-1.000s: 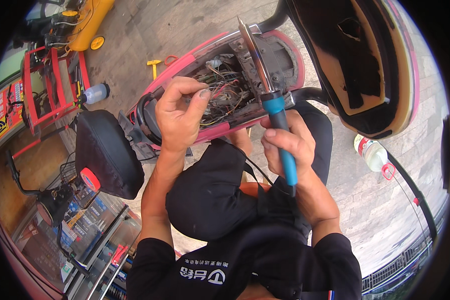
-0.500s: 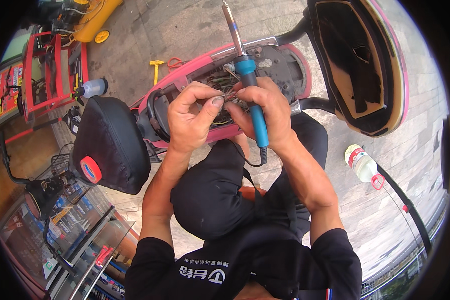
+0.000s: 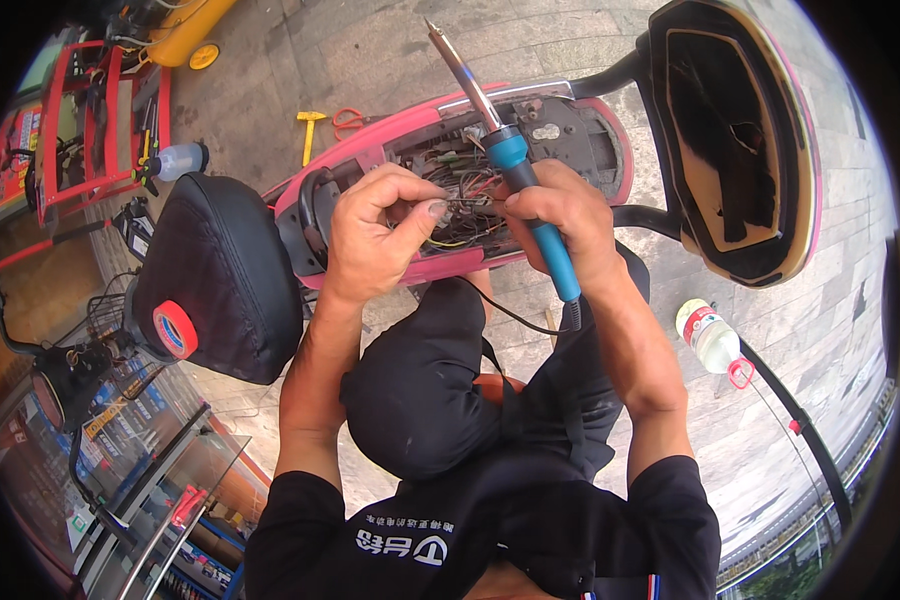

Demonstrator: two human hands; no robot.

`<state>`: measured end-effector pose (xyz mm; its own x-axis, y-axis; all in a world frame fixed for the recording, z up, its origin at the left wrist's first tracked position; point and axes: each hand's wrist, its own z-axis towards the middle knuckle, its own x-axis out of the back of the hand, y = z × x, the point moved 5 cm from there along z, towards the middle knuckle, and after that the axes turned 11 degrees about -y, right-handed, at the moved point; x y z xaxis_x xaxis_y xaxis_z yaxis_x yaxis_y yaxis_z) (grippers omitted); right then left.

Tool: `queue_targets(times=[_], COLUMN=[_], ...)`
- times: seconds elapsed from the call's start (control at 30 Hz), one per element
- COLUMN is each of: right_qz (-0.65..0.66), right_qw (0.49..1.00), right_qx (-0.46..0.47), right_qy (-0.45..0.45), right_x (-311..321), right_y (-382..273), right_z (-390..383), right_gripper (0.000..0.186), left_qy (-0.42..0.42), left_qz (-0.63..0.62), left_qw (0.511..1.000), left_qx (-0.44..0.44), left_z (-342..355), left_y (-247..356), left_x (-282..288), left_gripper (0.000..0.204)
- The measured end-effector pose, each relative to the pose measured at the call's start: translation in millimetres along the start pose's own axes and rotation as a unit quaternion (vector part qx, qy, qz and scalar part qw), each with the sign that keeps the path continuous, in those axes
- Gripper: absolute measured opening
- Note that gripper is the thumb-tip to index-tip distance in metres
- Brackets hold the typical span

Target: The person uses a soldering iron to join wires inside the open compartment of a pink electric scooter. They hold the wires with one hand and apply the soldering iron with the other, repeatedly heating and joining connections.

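Head view: left hand pinching thin dark wire, right hand clamping blue-handled soldering iron, both partly hiding pink scooter body; beyond body, yellow T-shaped tool.

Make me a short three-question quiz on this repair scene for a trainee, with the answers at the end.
1. Which hand holds the soldering iron?
2. True or false: a roll of red tape rests on the black seat at the left.
3. Fill in: bundled ____ lie exposed inside the open pink scooter body.

Key: 1. The right hand. 2. True. 3. Wires.
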<state>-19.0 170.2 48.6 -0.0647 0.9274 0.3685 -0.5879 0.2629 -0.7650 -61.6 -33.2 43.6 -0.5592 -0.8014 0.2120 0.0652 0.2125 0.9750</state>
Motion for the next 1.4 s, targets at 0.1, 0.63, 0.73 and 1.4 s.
queue_targets(times=[0.1, 0.63, 0.73, 1.4], right_qz=[0.000, 0.031, 0.042, 0.047], right_qw=[1.000, 0.994, 0.989, 0.956], right_qx=[-0.015, -0.041, -0.066, -0.203], right_qy=[-0.016, 0.101, 0.128, 0.208], right_x=[4.0, 30.5, 34.0, 37.9], right_y=[1.1, -36.8, -51.2, -35.0], right_z=[-4.2, -48.4, -74.5, -112.9], right_gripper=[0.037, 0.049, 0.040, 0.048], left_qy=[-0.003, 0.103, 0.134, 0.059], left_qz=[0.001, 0.030, 0.068, 0.292], left_qw=[1.000, 0.993, 0.988, 0.955], left_qx=[0.004, -0.042, -0.043, -0.004], left_z=[0.6, -3.7, -1.5, 28.1], left_y=[0.5, 5.1, 5.7, 30.0], left_x=[4.9, 1.0, 0.9, -9.4], left_gripper=[0.010, 0.010, 0.011, 0.011])
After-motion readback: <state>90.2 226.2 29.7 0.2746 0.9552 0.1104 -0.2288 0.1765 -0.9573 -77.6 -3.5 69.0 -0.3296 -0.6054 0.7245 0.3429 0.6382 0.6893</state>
